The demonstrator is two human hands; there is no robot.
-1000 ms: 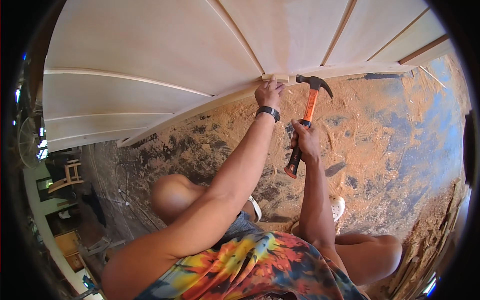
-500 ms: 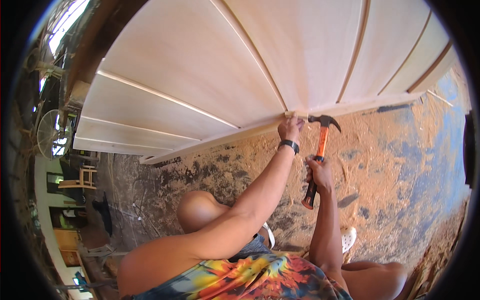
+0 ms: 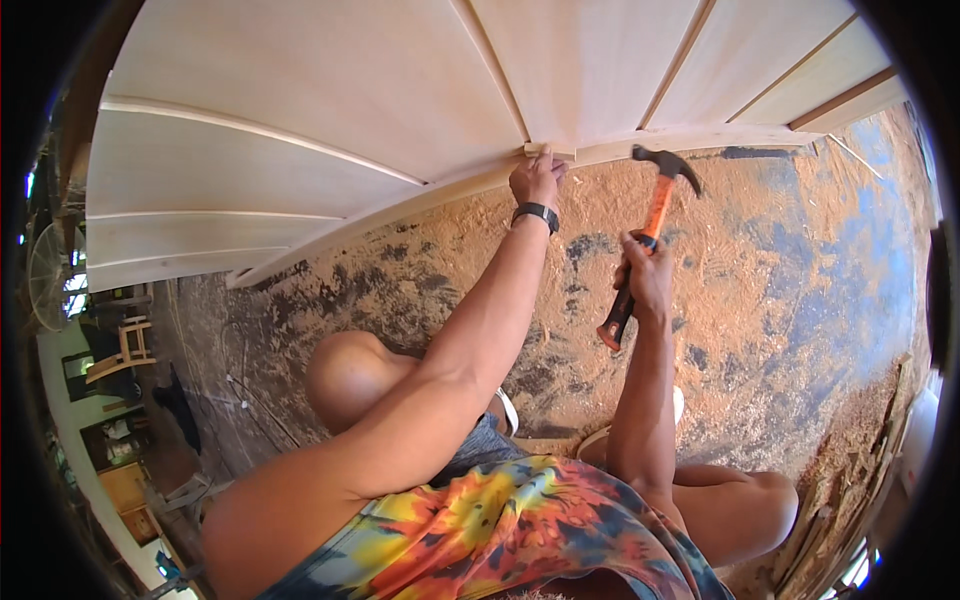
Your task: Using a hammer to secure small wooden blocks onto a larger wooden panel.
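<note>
**Hammer in one hand, little wood block in the other**

So the hammer (image 3: 657,208) is up off the floor, just right of a small wood block (image 3: 568,154) and not touching it. Its black head has the flat face pointing left at the block, and the claw curves off to the right. Right hand (image 3: 648,275) has its fingers wrapped around the dark grip, with the orange-tipped butt poking out below.

The block sits against the near edge of a big pale wood panel (image 3: 300,90), right at the end of one of the long strips (image 3: 492,72). Left hand (image 3: 538,183) has its fingers closed on that block, and there's a dark watch (image 3: 537,212) on the wrist.

Below all that, the floor (image 3: 760,300) is covered in sawdust, with dark and bluish patches showing through. Bright multicolored shirt (image 3: 520,520) down at the bottom, plus a bit of white shoe (image 3: 679,404) beside the right forearm. Far left there's a wooden chair (image 3: 122,352) and a round fan (image 3: 48,278); wood scraps (image 3: 868,445) lie over on the right.
</note>
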